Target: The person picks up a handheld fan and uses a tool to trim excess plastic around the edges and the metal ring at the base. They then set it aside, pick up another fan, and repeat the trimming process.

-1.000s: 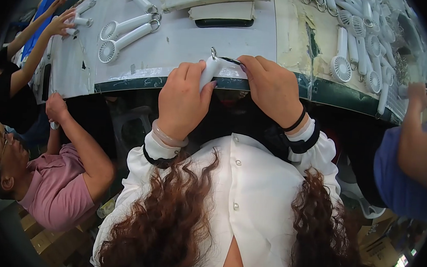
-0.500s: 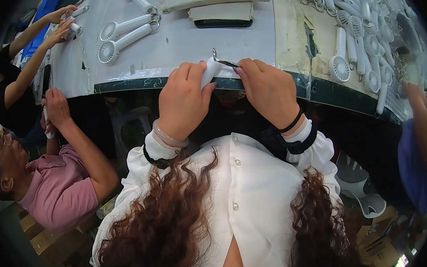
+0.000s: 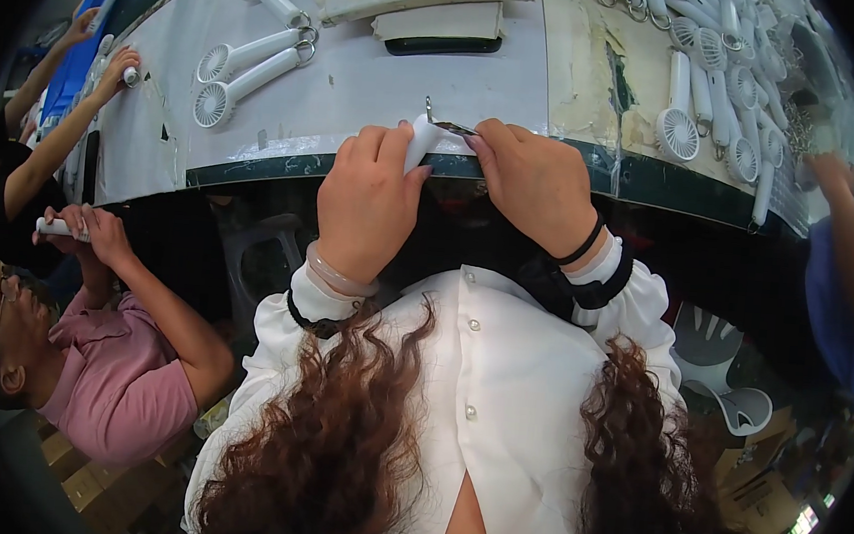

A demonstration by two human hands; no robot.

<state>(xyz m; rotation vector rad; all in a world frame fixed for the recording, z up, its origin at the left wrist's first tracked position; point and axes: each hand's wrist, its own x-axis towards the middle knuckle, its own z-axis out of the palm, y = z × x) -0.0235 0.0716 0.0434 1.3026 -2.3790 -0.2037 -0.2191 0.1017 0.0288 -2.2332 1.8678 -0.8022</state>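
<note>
My left hand (image 3: 362, 197) is closed around a white handheld fan (image 3: 419, 144), of which only the handle end shows; the rest is hidden in my palm. A small metal clip (image 3: 428, 108) sticks up from that end. In my right hand (image 3: 536, 183), thumb and fingers pinch a slim dark metal tool (image 3: 455, 128). Its tip meets the fan's end beside the clip, and its exact kind is not clear. Both hands are at the table's near edge.
Several white handheld fans (image 3: 255, 65) lie on the white table (image 3: 361, 91), left of my hands. More are heaped at the right (image 3: 679, 126). A black-edged padded bundle (image 3: 444, 46) lies ahead. Other people work on both sides; a grey stool (image 3: 716, 360) stands lower right.
My hands, the fan and the tool look nearly still. On the left, the person in pink has raised a white fan, and another person's hands have moved apart, one lifting a white piece.
</note>
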